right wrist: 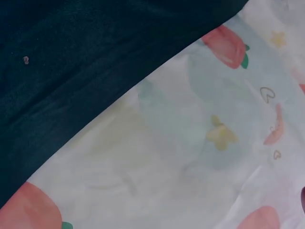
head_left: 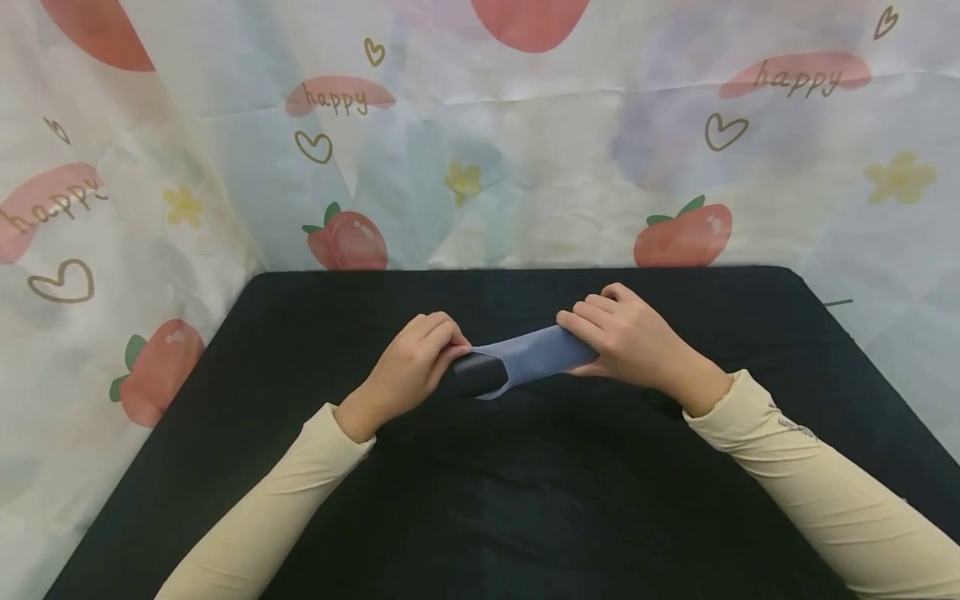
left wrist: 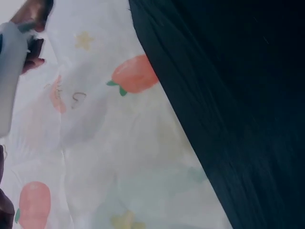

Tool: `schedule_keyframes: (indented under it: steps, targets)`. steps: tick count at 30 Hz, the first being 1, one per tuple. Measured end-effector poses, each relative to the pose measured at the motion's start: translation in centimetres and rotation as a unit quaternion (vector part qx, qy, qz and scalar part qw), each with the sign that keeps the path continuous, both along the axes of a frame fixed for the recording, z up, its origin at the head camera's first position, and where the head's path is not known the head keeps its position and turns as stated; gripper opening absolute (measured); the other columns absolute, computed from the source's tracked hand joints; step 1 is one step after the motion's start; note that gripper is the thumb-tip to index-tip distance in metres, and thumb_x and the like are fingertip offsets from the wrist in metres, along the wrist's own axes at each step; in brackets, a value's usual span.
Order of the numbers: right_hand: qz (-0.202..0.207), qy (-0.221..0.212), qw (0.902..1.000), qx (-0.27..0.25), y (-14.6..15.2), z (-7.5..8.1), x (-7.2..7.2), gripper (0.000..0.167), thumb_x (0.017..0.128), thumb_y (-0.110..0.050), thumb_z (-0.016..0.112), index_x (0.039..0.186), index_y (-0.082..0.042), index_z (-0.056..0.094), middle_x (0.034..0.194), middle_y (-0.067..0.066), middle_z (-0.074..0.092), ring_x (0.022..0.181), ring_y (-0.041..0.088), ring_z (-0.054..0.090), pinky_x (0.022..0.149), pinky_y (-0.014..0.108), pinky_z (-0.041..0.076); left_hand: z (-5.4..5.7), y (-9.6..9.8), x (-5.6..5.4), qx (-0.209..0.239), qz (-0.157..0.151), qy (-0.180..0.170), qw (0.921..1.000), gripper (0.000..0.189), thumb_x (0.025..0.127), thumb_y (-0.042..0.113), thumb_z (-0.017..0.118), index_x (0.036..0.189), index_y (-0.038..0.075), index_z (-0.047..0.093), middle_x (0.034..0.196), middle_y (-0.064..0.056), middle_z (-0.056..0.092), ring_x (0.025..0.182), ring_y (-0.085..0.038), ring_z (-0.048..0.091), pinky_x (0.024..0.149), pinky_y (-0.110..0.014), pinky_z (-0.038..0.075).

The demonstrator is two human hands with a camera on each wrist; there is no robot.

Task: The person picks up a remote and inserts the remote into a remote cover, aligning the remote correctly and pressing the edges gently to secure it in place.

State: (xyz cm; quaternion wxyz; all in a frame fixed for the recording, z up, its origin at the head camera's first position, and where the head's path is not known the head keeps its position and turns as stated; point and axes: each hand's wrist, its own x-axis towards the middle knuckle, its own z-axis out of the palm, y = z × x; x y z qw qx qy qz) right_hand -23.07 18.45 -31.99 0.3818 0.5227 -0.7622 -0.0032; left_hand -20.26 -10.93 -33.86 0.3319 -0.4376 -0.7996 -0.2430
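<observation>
In the head view, a long blue-grey case (head_left: 540,350) is held up over the black-covered table, slanting slightly upward to the right. A black piece (head_left: 480,375) shows at its left end, framed by the curved blue rim; its kind is unclear. My left hand (head_left: 408,367) pinches the upper edge of that end between thumb and fingers. Around the right end my right hand (head_left: 630,342) grips, fingers over the top and thumb below. At the far left of the left wrist view the case (left wrist: 10,81) looks pale, with parts of hands around it. The right wrist view barely catches the hands.
A black cloth (head_left: 495,517) covers the table. Behind it and along both sides hangs a pale curtain (head_left: 525,167) printed with fruit, hearts, flowers and "happy". A tiny pale speck (right wrist: 25,60) lies on the black cloth in the right wrist view.
</observation>
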Motion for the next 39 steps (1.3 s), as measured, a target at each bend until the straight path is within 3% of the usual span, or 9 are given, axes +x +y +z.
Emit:
schedule_keyframes:
  steps: [8,14,17,20,24,29,34,36,39]
  targets:
    - [0.001,0.009,0.9999,0.007,-0.3,0.2,0.2,0.069,0.046,-0.043,0.091,0.095,-0.005,0.061,0.078,0.005,0.063,0.070,0.020,0.058,0.070,0.041,0.046,0.2,-0.3,0.0,-0.045,-0.001,0.043,0.9981,0.012,0.085,0.013,0.068,0.081,0.006,0.060,0.077,-0.002,0.058,0.070,-0.016,0.053,0.067,-0.026,0.043]
    - [-0.007,0.016,0.9999,0.001,-1.1,0.3,0.4,0.065,0.051,-0.044,0.089,0.095,-0.006,0.060,0.078,0.005,0.061,0.070,0.020,0.057,0.073,0.042,0.047,1.7,-0.1,0.1,-0.083,0.018,0.058,0.9947,0.009,0.084,0.016,0.070,0.083,0.010,0.064,0.078,0.000,0.060,0.073,-0.015,0.055,0.068,-0.027,0.043]
    - [-0.009,0.011,0.9999,0.004,-1.1,0.3,0.4,0.065,0.051,-0.045,0.089,0.095,-0.006,0.060,0.078,0.005,0.062,0.070,0.021,0.057,0.075,0.043,0.047,2.2,-0.1,0.3,-0.086,0.014,0.061,0.9944,0.008,0.084,0.017,0.070,0.085,0.011,0.066,0.081,0.000,0.061,0.075,-0.015,0.057,0.069,-0.028,0.044]
    - [-0.024,0.001,0.9997,0.009,-1.0,0.3,0.3,0.065,0.052,-0.047,0.088,0.095,-0.006,0.061,0.079,0.005,0.063,0.071,0.021,0.058,0.076,0.044,0.046,2.3,-0.1,0.7,-0.076,0.000,0.094,0.9927,0.011,0.082,0.019,0.072,0.086,0.010,0.067,0.082,-0.001,0.062,0.076,-0.016,0.058,0.070,-0.029,0.046]
    - [-0.057,-0.013,0.9983,-0.006,-0.8,0.4,0.2,0.061,0.055,-0.046,0.086,0.092,-0.004,0.062,0.077,0.008,0.065,0.070,0.023,0.060,0.076,0.045,0.046,1.7,0.1,1.1,-0.077,0.007,0.194,0.9779,0.017,0.082,0.027,0.072,0.084,0.010,0.069,0.082,-0.002,0.063,0.076,-0.018,0.059,0.073,-0.031,0.048]
    - [-0.081,-0.018,0.9960,-0.034,-0.7,0.7,0.3,0.057,0.059,-0.048,0.082,0.087,-0.002,0.062,0.072,0.010,0.067,0.067,0.026,0.062,0.074,0.046,0.045,0.4,0.8,1.2,-0.089,0.083,0.304,0.9449,0.021,0.092,0.029,0.059,0.086,0.012,0.071,0.082,0.000,0.065,0.076,-0.017,0.059,0.072,-0.031,0.048]
    - [-0.087,-0.015,0.9944,-0.058,-0.8,0.7,0.4,0.060,0.087,-0.060,0.049,0.084,-0.002,0.061,0.069,0.009,0.065,0.061,0.025,0.059,0.074,0.047,0.044,-0.5,1.2,0.8,-0.069,0.150,0.350,0.9220,0.015,0.091,0.019,0.061,0.083,0.012,0.070,0.079,-0.001,0.066,0.073,-0.017,0.058,0.070,-0.031,0.047]
    - [-0.093,-0.011,0.9932,-0.070,-0.9,0.6,0.5,0.069,0.091,-0.064,0.033,0.082,-0.002,0.061,0.067,0.010,0.063,0.059,0.024,0.057,0.074,0.048,0.044,-0.7,1.4,0.6,-0.064,0.162,0.355,0.9186,0.012,0.090,0.014,0.061,0.083,0.011,0.071,0.079,-0.001,0.066,0.073,-0.017,0.058,0.070,-0.031,0.047]
    - [-0.111,-0.005,0.9900,-0.086,-1.0,0.5,0.7,0.074,0.090,-0.066,0.027,0.079,-0.002,0.062,0.063,0.010,0.062,0.056,0.024,0.056,0.073,0.050,0.043,-0.9,1.7,0.4,-0.057,0.166,0.354,0.9184,0.013,0.090,0.007,0.059,0.085,0.010,0.071,0.081,-0.002,0.066,0.075,-0.017,0.057,0.071,-0.030,0.047]
